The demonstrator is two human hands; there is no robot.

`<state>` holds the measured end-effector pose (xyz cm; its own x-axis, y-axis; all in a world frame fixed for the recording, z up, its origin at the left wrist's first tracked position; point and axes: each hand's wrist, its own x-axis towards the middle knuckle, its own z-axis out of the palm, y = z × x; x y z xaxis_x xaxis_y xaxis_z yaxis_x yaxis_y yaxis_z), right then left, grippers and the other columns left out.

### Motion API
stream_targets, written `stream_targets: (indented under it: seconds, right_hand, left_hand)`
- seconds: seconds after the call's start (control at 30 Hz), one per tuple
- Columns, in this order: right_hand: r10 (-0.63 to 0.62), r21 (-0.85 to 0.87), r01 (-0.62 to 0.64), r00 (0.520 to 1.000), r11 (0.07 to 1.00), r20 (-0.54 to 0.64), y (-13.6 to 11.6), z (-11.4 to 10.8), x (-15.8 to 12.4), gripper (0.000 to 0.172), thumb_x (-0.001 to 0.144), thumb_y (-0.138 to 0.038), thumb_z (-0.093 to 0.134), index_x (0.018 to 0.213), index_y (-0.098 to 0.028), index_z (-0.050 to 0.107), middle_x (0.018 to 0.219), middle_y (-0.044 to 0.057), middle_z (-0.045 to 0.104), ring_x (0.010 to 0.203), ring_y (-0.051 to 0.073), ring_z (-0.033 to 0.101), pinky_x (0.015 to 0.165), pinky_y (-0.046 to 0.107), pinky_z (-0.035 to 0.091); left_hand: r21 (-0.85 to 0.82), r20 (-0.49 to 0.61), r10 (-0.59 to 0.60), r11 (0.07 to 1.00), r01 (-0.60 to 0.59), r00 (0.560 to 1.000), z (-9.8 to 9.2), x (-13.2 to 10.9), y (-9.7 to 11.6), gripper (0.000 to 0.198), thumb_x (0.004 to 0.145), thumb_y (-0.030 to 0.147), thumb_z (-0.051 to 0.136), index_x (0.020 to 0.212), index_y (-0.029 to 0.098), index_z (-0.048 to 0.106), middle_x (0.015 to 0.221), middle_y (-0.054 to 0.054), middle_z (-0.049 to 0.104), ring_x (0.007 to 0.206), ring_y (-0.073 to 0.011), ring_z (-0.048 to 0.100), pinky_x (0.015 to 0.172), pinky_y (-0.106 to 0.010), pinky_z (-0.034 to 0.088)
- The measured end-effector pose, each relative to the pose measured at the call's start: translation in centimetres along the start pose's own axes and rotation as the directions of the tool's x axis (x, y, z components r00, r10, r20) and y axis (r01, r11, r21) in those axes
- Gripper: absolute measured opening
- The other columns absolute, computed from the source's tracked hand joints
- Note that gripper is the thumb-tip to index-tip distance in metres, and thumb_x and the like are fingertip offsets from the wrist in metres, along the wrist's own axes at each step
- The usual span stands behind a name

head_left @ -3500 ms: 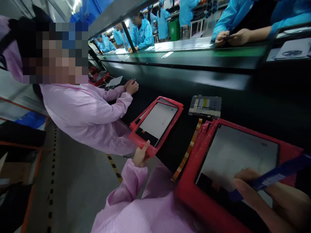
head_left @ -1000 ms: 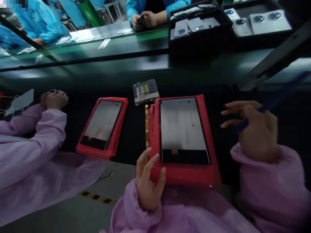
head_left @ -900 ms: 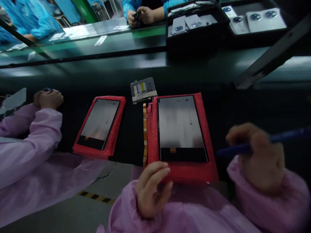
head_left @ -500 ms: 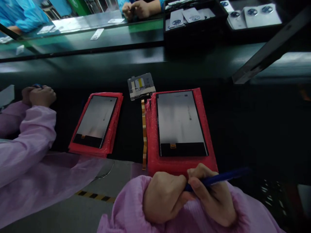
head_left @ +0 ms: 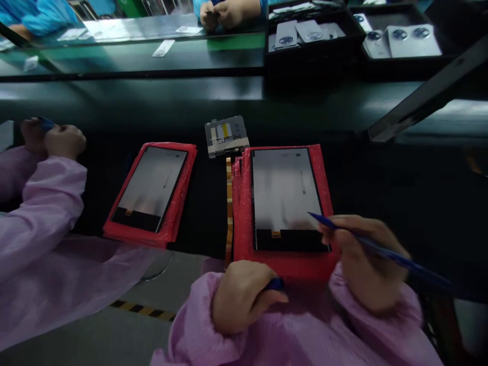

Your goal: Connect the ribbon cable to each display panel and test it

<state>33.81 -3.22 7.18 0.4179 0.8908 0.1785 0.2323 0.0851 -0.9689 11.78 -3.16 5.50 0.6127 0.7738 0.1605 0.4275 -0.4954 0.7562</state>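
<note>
Your R hand (head_left: 362,262) was shut on a blue pen (head_left: 396,256), tip over the screen panel (head_left: 284,195) in red bubble wrap (head_left: 282,267); your L hand (head_left: 244,300), just below the panel, was curled on a blue bit (head_left: 275,283).

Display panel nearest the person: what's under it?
The display panel sits on red bubble wrap, visible around its edges. The bench under the wrap is covered, as is the panel's underside.

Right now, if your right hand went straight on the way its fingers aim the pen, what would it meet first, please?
The right hand, with its blue pen, would likely meet the grey rectangular display panel lying on a red bubble-wrap pad; the height above it is unclear.
</note>
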Motion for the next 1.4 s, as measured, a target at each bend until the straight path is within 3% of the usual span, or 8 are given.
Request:
stream_targets:
  seconds: [0.17,0.47,0.77,0.87,0.97,1.03,1.27,1.4]
  right_hand:
    - [0.058,-0.111,-0.05,0.996,0.993,0.065,2.1,3.2,-0.4,0.014,0.086,-0.025,0.062,0.074,-0.02,0.056,0.069,-0.002,0.061,0.055,0.011,0.058,0.05,0.023,0.048]
    - [0.054,-0.286,-0.019,0.992,0.958,0.113,2.3,3.4,-0.1,0.023,0.084,-0.027,0.061,0.063,-0.021,0.054,0.055,-0.003,0.06,0.048,0.011,0.057,0.047,0.023,0.045]
    - [0.046,-0.261,-0.021,0.995,0.965,0.09,2.4,3.5,-0.2,0.023,0.083,-0.024,0.062,0.062,-0.02,0.054,0.056,-0.003,0.057,0.049,0.01,0.054,0.048,0.023,0.043]
    - [0.079,-0.079,-0.074,0.995,0.994,0.064,2.3,2.7,-1.0,0.025,0.088,-0.026,0.058,0.065,-0.021,0.048,0.056,-0.004,0.052,0.047,0.01,0.05,0.045,0.023,0.04]
    - [0.116,0.242,-0.162,0.974,0.957,0.193,1.5,1.9,-2.0,0.023,0.09,-0.026,0.056,0.07,-0.022,0.045,0.055,-0.004,0.048,0.045,0.01,0.045,0.042,0.023,0.034]
    - [0.088,0.325,-0.189,0.949,0.926,0.302,0.9,1.6,-2.6,0.019,0.09,-0.023,0.055,0.073,-0.022,0.047,0.057,-0.004,0.049,0.047,0.01,0.045,0.043,0.023,0.034]
    - [0.025,0.289,-0.152,0.917,0.945,0.398,0.1,1.5,-2.7,0.02,0.092,-0.019,0.053,0.073,-0.021,0.046,0.06,-0.005,0.047,0.051,0.008,0.044,0.047,0.021,0.035]
    - [0.034,0.105,-0.121,0.8,0.987,0.599,-0.1,0.5,-2.3,0.015,0.087,-0.022,0.063,0.078,-0.021,0.052,0.066,-0.004,0.05,0.053,0.008,0.043,0.048,0.02,0.033]
  left_hand:
    - [0.046,0.104,0.035,0.998,-0.04,0.994,1.9,1.3,-0.5,0.049,0.097,0.052,0.029,0.073,0.017,0.055,0.061,0.001,0.06,0.053,-0.0119,0.055,0.052,-0.026,0.033]
    - [0.045,0.089,0.051,0.997,-0.055,0.995,2.0,1.2,-0.8,0.05,0.098,0.051,0.029,0.073,0.018,0.056,0.06,0.0,0.06,0.052,-0.0121,0.054,0.052,-0.026,0.033]
    - [-0.115,0.064,-0.017,0.993,0.024,0.998,1.7,1.2,-0.5,0.049,0.097,0.052,0.028,0.086,0.017,0.06,0.067,-0.001,0.062,0.059,-0.0127,0.057,0.056,-0.025,0.039]
    - [-0.214,0.024,-0.082,0.973,0.086,0.996,1.3,0.9,-0.2,0.052,0.098,0.052,0.022,0.09,0.017,0.06,0.073,-0.005,0.063,0.067,-0.015,0.059,0.063,-0.026,0.044]
    - [-0.251,0.034,-0.121,0.96,0.125,0.992,1.0,0.7,0.2,0.049,0.099,0.047,0.02,0.098,0.018,0.06,0.082,-0.007,0.066,0.074,-0.0163,0.061,0.068,-0.026,0.047]
    - [-0.259,0.047,-0.098,0.96,0.107,0.994,0.9,0.7,0.4,0.045,0.1,0.044,0.021,0.104,0.019,0.059,0.087,-0.007,0.068,0.076,-0.0162,0.062,0.07,-0.026,0.048]
    - [-0.219,0.022,-0.06,0.974,0.064,0.998,0.9,1.1,0.5,0.041,0.1,0.04,0.024,0.109,0.021,0.059,0.086,-0.005,0.069,0.076,-0.0163,0.064,0.069,-0.025,0.048]
    - [-0.197,0.0,-0.035,0.98,0.034,0.999,1.4,0.8,0.3,0.039,0.1,0.042,0.027,0.104,0.024,0.061,0.081,-0.003,0.069,0.071,-0.0158,0.064,0.065,-0.025,0.048]
